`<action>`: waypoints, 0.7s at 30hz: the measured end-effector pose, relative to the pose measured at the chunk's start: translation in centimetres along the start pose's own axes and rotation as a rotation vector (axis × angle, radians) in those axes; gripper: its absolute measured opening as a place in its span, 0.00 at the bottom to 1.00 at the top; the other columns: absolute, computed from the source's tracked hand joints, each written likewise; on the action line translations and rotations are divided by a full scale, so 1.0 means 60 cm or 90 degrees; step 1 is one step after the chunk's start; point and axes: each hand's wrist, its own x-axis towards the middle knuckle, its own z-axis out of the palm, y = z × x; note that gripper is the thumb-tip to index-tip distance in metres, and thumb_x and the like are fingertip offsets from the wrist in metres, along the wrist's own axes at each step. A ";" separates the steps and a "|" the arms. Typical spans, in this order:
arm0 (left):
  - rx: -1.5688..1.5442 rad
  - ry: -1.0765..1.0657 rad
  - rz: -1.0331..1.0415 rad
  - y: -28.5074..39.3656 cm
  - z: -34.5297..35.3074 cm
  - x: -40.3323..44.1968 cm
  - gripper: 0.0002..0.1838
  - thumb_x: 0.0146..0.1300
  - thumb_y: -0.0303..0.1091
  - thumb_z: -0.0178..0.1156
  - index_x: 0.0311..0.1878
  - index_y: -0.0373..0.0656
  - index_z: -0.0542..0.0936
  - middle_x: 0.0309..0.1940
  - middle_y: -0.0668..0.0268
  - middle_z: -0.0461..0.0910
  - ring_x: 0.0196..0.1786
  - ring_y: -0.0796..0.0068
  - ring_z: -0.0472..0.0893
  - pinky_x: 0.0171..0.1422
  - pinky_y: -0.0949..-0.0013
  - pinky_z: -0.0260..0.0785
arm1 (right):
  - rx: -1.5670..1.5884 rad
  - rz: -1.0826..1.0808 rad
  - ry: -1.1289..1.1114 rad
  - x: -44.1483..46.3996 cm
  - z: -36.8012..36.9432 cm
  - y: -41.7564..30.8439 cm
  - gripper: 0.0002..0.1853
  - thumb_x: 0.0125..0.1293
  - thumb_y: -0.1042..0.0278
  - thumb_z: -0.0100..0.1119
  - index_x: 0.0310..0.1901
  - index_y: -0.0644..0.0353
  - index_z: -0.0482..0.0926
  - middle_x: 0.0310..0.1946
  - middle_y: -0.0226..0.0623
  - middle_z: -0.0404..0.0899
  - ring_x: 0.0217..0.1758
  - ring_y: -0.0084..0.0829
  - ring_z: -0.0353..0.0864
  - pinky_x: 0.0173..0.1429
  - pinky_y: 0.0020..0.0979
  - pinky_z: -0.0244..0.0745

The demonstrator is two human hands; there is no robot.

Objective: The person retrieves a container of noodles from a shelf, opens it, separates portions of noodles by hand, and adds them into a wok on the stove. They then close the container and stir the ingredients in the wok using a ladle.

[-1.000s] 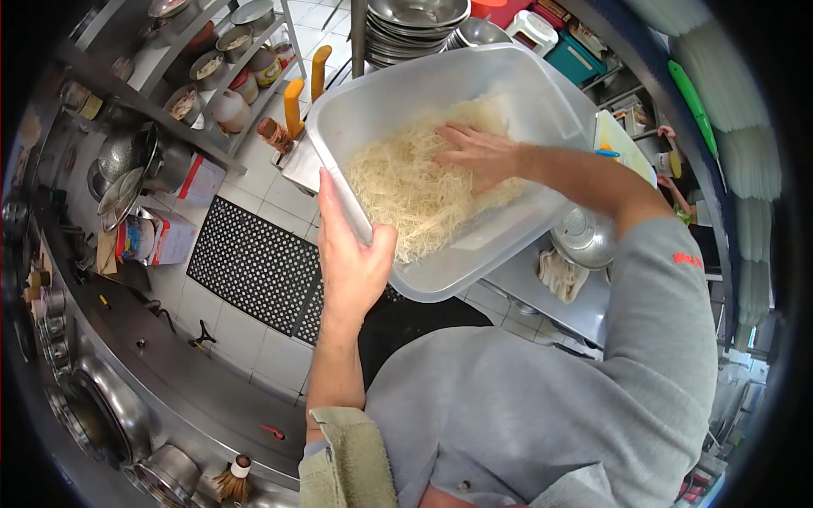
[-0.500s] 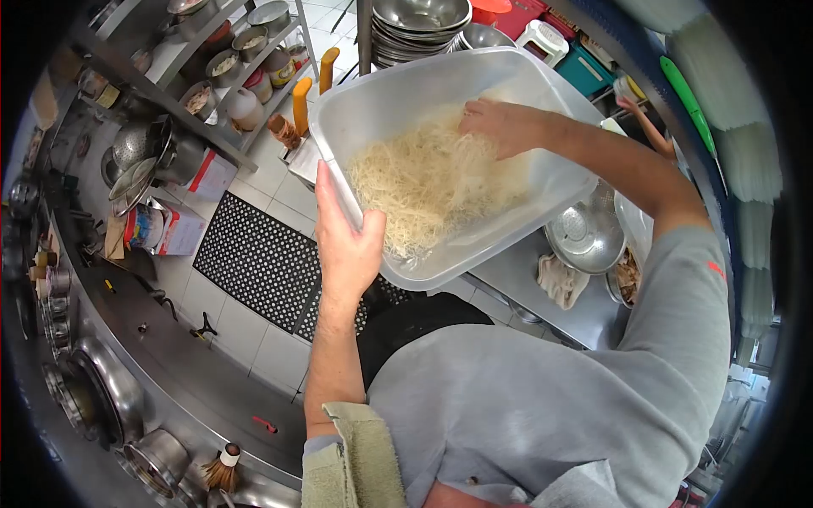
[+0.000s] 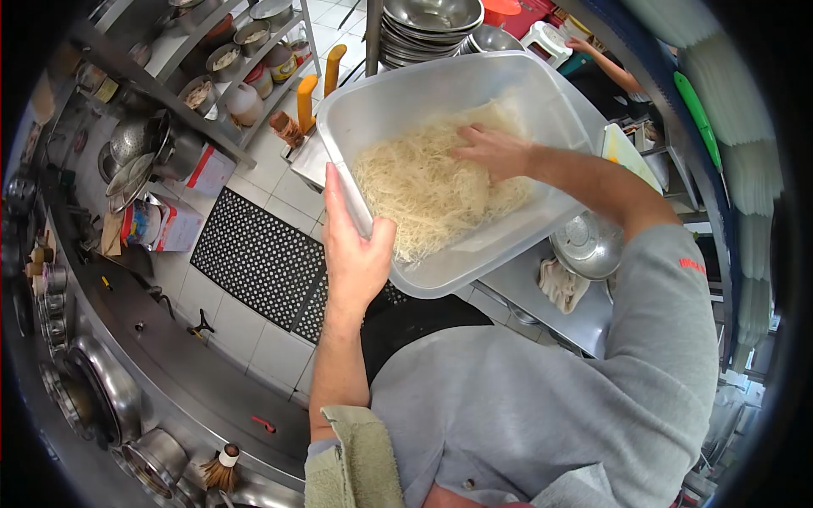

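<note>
A large translucent plastic tub (image 3: 555, 106) is tilted in front of me, with a bed of thin pale noodles (image 3: 423, 190) spread across its bottom. My left hand (image 3: 356, 258) is closed on the tub's left side, the thumb over the near part of the rim and the fingers along the outer wall. Inside the tub, my right hand (image 3: 495, 154) rests on the noodles with its fingers stretched out and somewhat apart. No bundle of noodles shows in that hand, though its palm side is hidden.
Behind the tub stand stacked metal bowls (image 3: 428, 38) and orange-handled tools (image 3: 306, 102). A metal colander (image 3: 589, 245) and a cloth (image 3: 561, 286) lie on the steel table to the right. Another person's arm (image 3: 614, 68) shows at upper right. A black mat (image 3: 254, 258) covers the floor.
My right hand has let go of the lifted noodles and moved slightly down and left, its fingers now stretched out on them. The left hand keeps its hold; the other person's arm has risen.
</note>
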 end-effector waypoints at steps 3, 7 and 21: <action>0.007 0.006 0.003 0.001 0.000 -0.001 0.42 0.55 0.26 0.55 0.73 0.28 0.51 0.64 0.38 0.67 0.66 0.47 0.71 0.69 0.56 0.63 | 0.025 -0.032 0.017 -0.008 -0.010 0.014 0.45 0.35 0.73 0.75 0.62 0.47 0.69 0.60 0.48 0.64 0.64 0.52 0.68 0.64 0.43 0.70; 0.074 -0.011 0.002 0.013 -0.006 0.003 0.42 0.55 0.27 0.55 0.73 0.28 0.51 0.62 0.36 0.68 0.64 0.44 0.73 0.68 0.55 0.64 | 0.040 -0.035 -0.031 -0.032 -0.051 0.009 0.42 0.38 0.76 0.72 0.61 0.49 0.71 0.60 0.48 0.65 0.63 0.50 0.69 0.62 0.43 0.72; 0.115 0.017 0.046 -0.008 -0.002 0.005 0.42 0.55 0.29 0.54 0.74 0.34 0.52 0.62 0.43 0.72 0.61 0.53 0.77 0.66 0.60 0.68 | 0.401 0.086 0.249 -0.113 -0.103 0.017 0.40 0.36 0.78 0.74 0.59 0.59 0.72 0.53 0.43 0.78 0.58 0.37 0.77 0.62 0.35 0.72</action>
